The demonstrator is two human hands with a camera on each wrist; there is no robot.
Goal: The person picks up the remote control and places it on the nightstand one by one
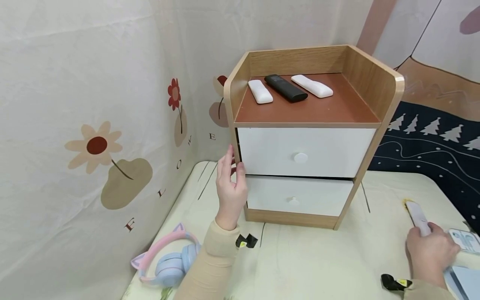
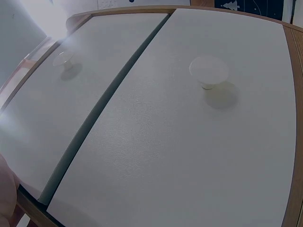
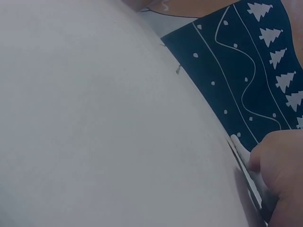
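A small wooden cabinet (image 1: 365, 125) with two white drawers stands on the pale mat. My left hand (image 1: 231, 189) is against its left side, fingers straight, thumb near the front edge. The upper drawer (image 1: 270, 152) and lower drawer (image 1: 262, 193) each bear a round white knob; the left wrist view shows both fronts close up, with a knob (image 2: 209, 71) on one. At the right, my right hand (image 1: 431, 252) grips the lower end of a slim white remote control (image 1: 418, 216). In the right wrist view that hand (image 3: 284, 165) appears at the right edge.
On the cabinet's brown top lie a short white remote (image 1: 260, 91), a black remote (image 1: 286, 88) and a longer white remote (image 1: 312, 86). Pink and blue cat-ear headphones (image 1: 170, 266) lie at the left. A phone (image 1: 465, 241) and a light blue object (image 1: 465, 281) are beside my right hand.
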